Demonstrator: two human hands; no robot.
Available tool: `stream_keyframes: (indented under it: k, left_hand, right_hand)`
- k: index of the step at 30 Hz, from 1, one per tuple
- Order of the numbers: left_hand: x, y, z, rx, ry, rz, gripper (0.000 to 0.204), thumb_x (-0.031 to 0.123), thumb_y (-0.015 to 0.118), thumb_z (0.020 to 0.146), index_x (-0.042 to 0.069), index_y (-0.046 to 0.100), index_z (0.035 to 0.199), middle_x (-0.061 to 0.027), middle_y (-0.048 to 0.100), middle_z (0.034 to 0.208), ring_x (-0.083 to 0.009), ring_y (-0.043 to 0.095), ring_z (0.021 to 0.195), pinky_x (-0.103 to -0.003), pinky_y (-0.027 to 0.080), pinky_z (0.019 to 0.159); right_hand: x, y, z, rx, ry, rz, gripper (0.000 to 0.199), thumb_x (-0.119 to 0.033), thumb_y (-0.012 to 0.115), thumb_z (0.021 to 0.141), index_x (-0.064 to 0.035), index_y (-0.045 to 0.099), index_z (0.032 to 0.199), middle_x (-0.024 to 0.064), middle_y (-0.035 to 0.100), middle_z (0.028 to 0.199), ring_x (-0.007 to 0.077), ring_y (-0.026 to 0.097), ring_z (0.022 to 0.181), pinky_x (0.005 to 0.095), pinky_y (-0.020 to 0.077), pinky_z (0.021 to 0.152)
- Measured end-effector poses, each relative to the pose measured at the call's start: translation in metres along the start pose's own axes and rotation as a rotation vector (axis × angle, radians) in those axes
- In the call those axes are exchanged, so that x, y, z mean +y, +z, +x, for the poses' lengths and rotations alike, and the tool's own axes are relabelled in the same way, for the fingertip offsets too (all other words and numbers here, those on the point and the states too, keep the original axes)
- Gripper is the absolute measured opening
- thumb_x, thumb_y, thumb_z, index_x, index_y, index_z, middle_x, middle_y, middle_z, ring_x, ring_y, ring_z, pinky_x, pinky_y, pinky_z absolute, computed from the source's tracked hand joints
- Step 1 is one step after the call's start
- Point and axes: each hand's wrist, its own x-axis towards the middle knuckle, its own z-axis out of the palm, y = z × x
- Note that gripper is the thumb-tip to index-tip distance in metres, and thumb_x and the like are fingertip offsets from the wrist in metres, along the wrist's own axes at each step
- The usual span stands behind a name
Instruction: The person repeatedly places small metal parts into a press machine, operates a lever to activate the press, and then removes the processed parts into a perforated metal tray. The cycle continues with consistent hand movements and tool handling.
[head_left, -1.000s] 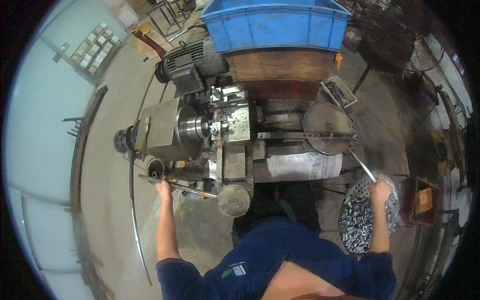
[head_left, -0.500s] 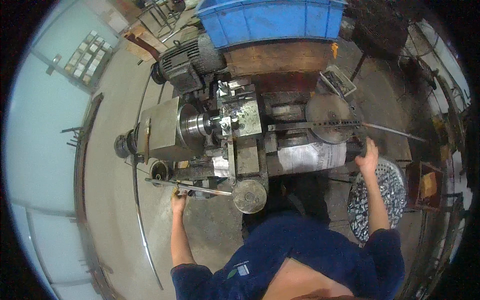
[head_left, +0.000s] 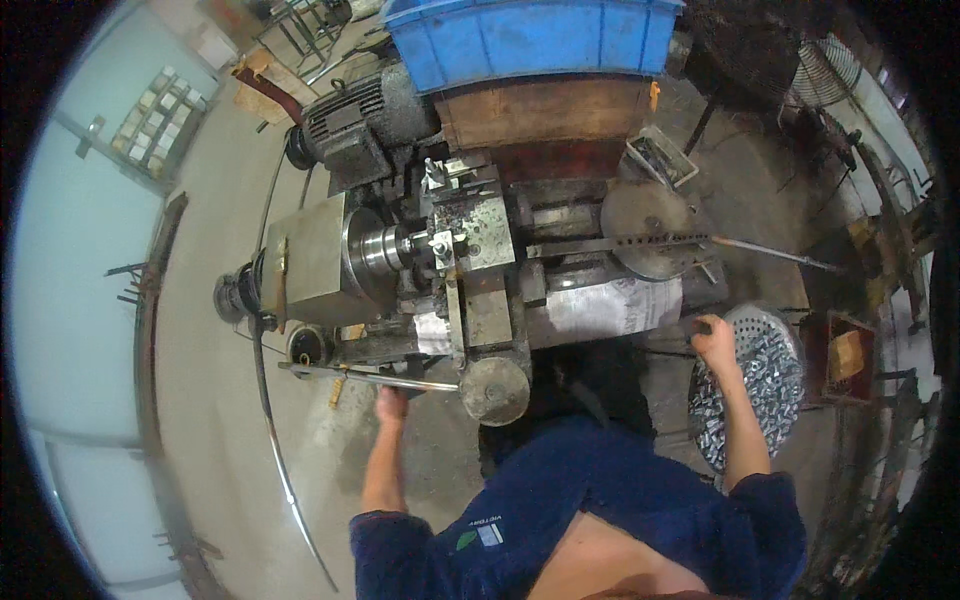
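The left hand [head_left: 391,403] closes on the long lever rod [head_left: 370,377], lying nine-to-three. The right hand [head_left: 714,338], grip unclear, sits at ten o'clock of the parts basin [head_left: 775,330].

Crate: we see a blue crate [head_left: 530,40] behind the lathe [head_left: 450,260].
Motor: grey motor [head_left: 355,125], lathe's back-left.
Fan: fan [head_left: 830,75], far right of it.

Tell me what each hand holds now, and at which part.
The left hand grips the long metal lever near its middle. The right hand rests at the machine's edge beside the basket of metal parts; any hold cannot be told.
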Motion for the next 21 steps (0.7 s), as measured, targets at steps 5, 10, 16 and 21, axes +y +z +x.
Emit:
stream_keyframes:
  k: [5,10,16,21]
  left_hand:
    - [0.048,-0.115,0.019,-0.388,0.018,0.174,0.046,0.044,0.047,0.081,0.006,0.058,0.102,-0.0178,0.06,0.1,-0.0319,0.058,0.094,-0.043,0.046,0.08]
    - [0.008,-0.07,0.003,-0.422,-0.222,-0.205,0.047,0.041,0.056,0.078,0.004,0.057,0.107,-0.019,0.062,0.096,-0.033,0.058,0.094,-0.04,0.046,0.08]
    - [-0.007,-0.232,-0.014,-0.334,-0.204,-0.658,0.041,0.018,0.059,0.079,0.0,0.052,0.115,-0.015,0.063,0.085,-0.0179,0.061,0.071,-0.03,0.047,0.066]
    - [-0.059,-0.349,-0.071,0.475,-0.304,-0.552,0.026,0.011,0.051,0.083,0.0,0.055,0.106,-0.0081,0.058,0.069,-0.0137,0.056,0.06,-0.029,0.046,0.056]
  right_hand:
    - [-0.04,-0.039,0.036,0.077,-0.135,-0.008,0.033,-0.008,0.058,0.057,-0.0001,0.063,0.089,0.0176,0.063,0.086,0.0287,0.062,0.081,0.0327,0.0478,0.073]
    - [-0.158,-0.039,0.095,0.032,-0.507,0.105,0.035,-0.014,0.061,0.057,-0.0018,0.062,0.09,0.0162,0.061,0.087,0.0316,0.059,0.082,0.0365,0.0471,0.073]
    - [-0.336,0.041,0.121,-0.101,-0.994,0.22,0.035,-0.015,0.059,0.056,-0.0033,0.063,0.089,0.0129,0.061,0.091,0.0302,0.057,0.087,0.037,0.0469,0.076]
    - [-0.43,0.107,0.116,-0.437,-0.935,-0.171,0.032,-0.018,0.063,0.051,-0.0054,0.067,0.08,0.0159,0.063,0.083,0.0326,0.06,0.083,0.0373,0.0476,0.076]
